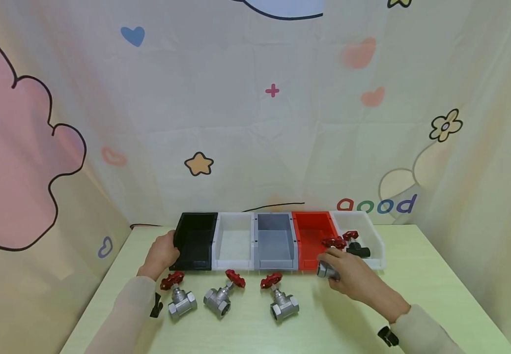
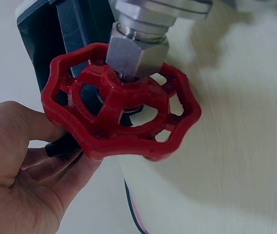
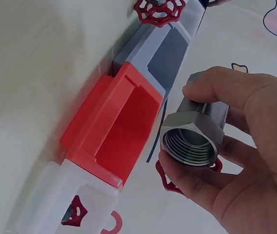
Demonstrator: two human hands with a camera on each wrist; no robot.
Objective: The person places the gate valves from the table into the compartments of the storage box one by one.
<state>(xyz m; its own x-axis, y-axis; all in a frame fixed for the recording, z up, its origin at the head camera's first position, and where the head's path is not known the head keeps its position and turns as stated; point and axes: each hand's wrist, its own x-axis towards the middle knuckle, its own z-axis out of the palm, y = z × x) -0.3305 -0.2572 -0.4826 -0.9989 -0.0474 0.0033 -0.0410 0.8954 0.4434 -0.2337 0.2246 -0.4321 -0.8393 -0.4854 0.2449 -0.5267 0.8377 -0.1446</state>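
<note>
Five-bin row, four silver valves, both hands engaged

Far left: the left hand (image 1: 160,253) has its thumb and fingers closed on the left edge of a black rectangular plastic bin (image 1: 195,241). Near it on the pale green tabletop (image 1: 238,339) lie a silver metal valve with a red handwheel (image 1: 182,302) and, rightward, a second silver valve (image 1: 217,300). A white plastic bin (image 1: 235,241), then a grey plastic bin (image 1: 275,241), continue the row. A third silver valve (image 1: 284,306) lies nearer, below the grey bin. Next, a red plastic bin (image 1: 310,226); over its near right part, the right hand (image 1: 354,275), fingers curled, grips a fourth silver valve (image 1: 327,270) by its body. Far right: a translucent white bin (image 1: 376,236) contains a black-bodied valve with a red handwheel (image 1: 358,250).
</note>
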